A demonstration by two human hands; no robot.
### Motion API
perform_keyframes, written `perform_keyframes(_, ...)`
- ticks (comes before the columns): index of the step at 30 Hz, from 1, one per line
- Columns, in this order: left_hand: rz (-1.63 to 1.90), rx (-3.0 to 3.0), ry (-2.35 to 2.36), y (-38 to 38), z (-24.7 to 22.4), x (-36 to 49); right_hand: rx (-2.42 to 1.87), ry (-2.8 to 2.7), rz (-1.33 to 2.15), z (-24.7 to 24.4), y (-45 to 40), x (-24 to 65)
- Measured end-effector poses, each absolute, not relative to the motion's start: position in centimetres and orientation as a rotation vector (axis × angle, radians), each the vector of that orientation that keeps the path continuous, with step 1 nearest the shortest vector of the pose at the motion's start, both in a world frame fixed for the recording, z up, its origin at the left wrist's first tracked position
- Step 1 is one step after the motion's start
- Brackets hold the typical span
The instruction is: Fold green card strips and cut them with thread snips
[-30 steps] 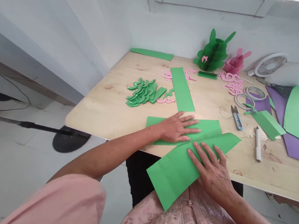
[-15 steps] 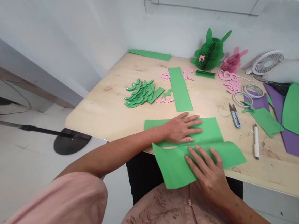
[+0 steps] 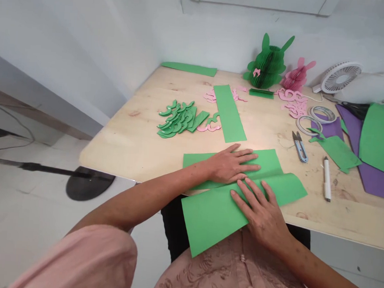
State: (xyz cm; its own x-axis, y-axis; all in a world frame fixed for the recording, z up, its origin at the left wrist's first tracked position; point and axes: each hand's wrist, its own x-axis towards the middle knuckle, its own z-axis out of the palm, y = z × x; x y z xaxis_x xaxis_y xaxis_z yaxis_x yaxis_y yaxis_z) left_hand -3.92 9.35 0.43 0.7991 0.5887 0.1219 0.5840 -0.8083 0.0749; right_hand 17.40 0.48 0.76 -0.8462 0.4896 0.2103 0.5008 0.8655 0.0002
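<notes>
A green sheet of paper (image 3: 211,215) lies at the table's front edge, its near part hanging over toward my lap and its far part flat on the wood. My left hand (image 3: 231,164) rests palm down on the far part, fingers spread. On the near part my right hand (image 3: 261,212) lies flat with its fingers stretched out. A raised crease runs across the paper between the two parts, to the right of my left fingertips. Just beyond my left hand is a green paper strip (image 3: 230,116).
Left of the strip lies a pile of green paper cutouts (image 3: 177,121). Thread snips (image 3: 299,147), a white marker (image 3: 326,179) and tape rolls (image 3: 309,125) are to the right. A green honeycomb paper figure (image 3: 268,66), a pink one (image 3: 298,76) and a fan (image 3: 341,77) stand behind.
My right hand has slid slightly left and toward my left hand. The sheet's near left corner has swung down and left, and its raised edge has flattened.
</notes>
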Motion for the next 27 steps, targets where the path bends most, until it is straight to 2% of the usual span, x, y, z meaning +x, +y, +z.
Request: perform_keyframes(27,0.192,2.948,0.984,9.3,0.7,-3.9,-0.633,-2.970,-0.088,1.2,2.1,19.4)
